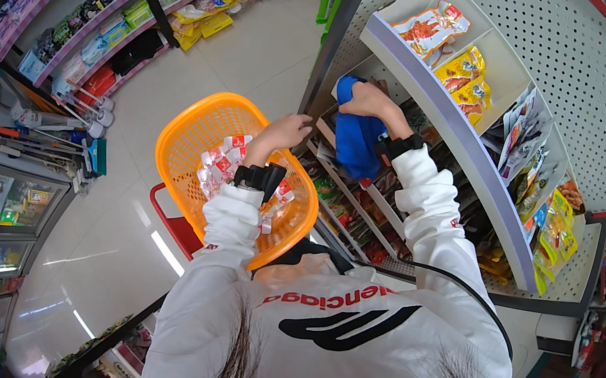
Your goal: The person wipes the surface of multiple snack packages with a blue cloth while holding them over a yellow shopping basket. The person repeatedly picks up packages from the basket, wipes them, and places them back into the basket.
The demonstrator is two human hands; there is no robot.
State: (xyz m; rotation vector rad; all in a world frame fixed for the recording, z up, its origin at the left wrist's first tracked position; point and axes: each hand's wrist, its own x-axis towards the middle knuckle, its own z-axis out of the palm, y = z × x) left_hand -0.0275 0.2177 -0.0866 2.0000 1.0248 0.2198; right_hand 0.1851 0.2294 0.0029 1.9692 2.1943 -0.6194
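My right hand (370, 102) grips a blue cloth (360, 144), which hangs down from it in front of the shelf rack. Part of the cloth bunches above the thumb, and the far fingers are partly hidden. My left hand (287, 131) reaches over the rim of an orange plastic basket (190, 110), its fingers close to the rack's dark upright (321, 81). Nothing shows in that hand; whether it touches the upright is unclear. Inside the basket lie several small red-and-white packets (216, 165), partly covered by my left forearm.
A white divided shelf bin (445, 93) holds yellow snack pouches (465, 84) and a white-and-orange packet (432, 27). More packets (338, 195) fill the lower shelves. A red handle (171, 221) shows beside the basket. Stocked shelves (160, 3) and mops (22, 142) stand across the tiled aisle.
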